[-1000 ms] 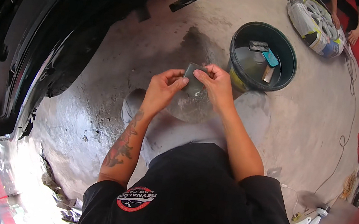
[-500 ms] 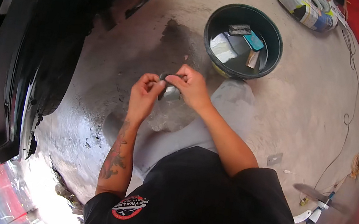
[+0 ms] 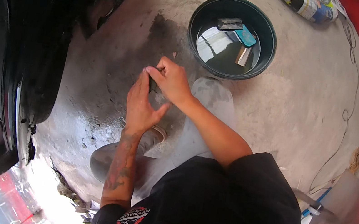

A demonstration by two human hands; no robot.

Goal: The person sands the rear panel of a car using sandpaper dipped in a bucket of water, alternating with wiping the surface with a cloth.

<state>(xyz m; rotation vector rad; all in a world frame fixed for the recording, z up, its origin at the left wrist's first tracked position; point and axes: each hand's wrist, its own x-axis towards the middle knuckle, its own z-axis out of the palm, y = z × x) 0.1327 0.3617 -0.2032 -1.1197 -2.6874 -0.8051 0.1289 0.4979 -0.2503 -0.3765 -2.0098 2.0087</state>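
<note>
Over the floor (image 3: 88,72), my right hand (image 3: 169,83) curls around a small dark grey sheet or pad (image 3: 152,83), mostly hidden by the fingers. My left hand (image 3: 139,104) has its fingers stretched out against that piece and the right thumb, with its own thumb spread apart. Just beyond my hands is a dark green bucket (image 3: 265,55) of water, holding a black block (image 3: 230,24), a turquoise pad (image 3: 245,35) and a tan block (image 3: 244,55).
A glossy black car body panel (image 3: 24,44) fills the left side. A paper-covered wheel (image 3: 307,1) lies at the upper right. A cable (image 3: 348,113) runs along the right, toward a fan (image 3: 311,206) at the lower right. My knees and legs are below my hands.
My hands have moved left, and my left fingers have straightened from their pinch on the grey piece. The view has shifted, so the bucket appears further left and the other person is out of view.
</note>
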